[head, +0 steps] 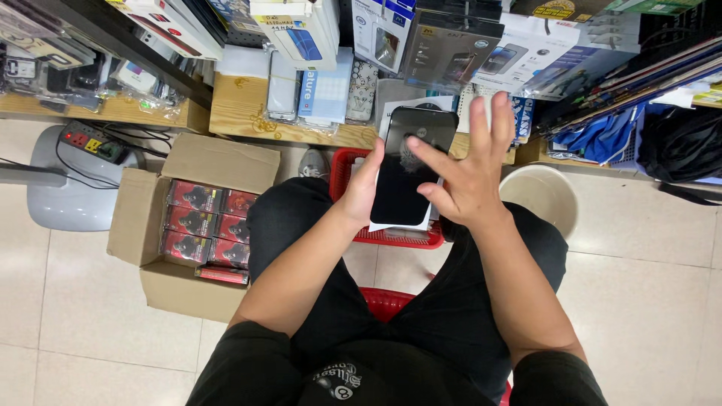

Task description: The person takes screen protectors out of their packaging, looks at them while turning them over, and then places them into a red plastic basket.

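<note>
My left hand holds a black smartphone from its left edge, screen up, over my lap. A white sheet or backing peeks out under the phone's lower end. My right hand is spread out over the phone's right side, the index finger and thumb touching the dark screen, the other fingers raised. I am seated, both knees in black trousers below the hands.
A red plastic basket sits on the floor under the phone. An open cardboard box of red packages stands left. A white bucket is right. Wooden shelves ahead carry phone cases and boxed accessories. A power strip lies on a grey stool.
</note>
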